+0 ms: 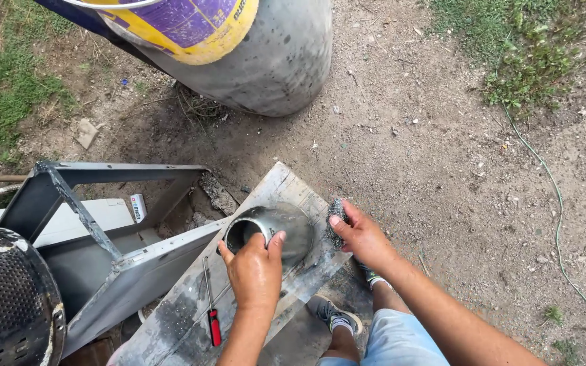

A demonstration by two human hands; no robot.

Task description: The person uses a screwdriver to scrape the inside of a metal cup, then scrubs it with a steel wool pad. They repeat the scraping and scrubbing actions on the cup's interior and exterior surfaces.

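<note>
A shiny metal cup-shaped vessel (276, 227) lies on its side on a worn wooden plank (184, 308), its open mouth facing left. My left hand (256, 271) grips its rim from the near side, thumb hooked over the edge. My right hand (361, 237) presses a wad of steel wool (334, 215) against the vessel's right end, the fingers closed around the wad.
A grey metal frame (103, 224) stands to the left of the plank. A red-handled screwdriver (211, 315) lies on the plank. A perforated dark metal bowl (8, 305) sits at bottom left. A large grey drum with a yellow-purple sack (239, 47) is ahead. A thin cord (557, 217) crosses the dirt.
</note>
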